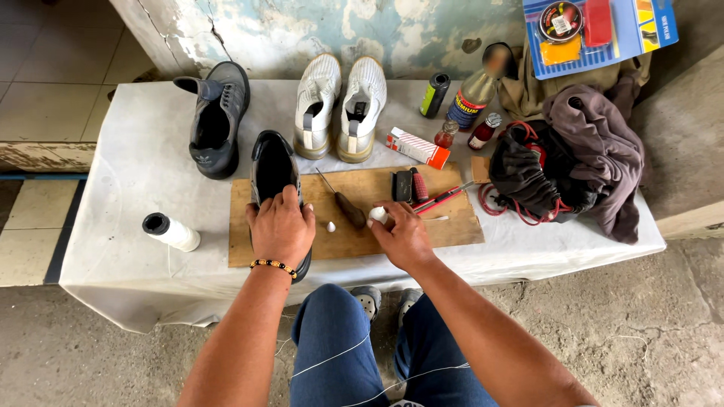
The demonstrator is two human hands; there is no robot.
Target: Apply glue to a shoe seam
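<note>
Black shoe (273, 169) lies on the left end of the wooden board (460, 222), its long axis running away from the person, opening up. Left of the board stands one white thread spool (172, 231). The left hand (281, 226) clasps the shoe's near end in a closed grip. Behind the board sit one dark grey sneaker (216, 120) and two white sneakers (339, 105). On the board's middle lie one awl (343, 202) and one small white cone (330, 226). The right hand (403, 237) pinches a small white object (376, 216) on the board.
</note>
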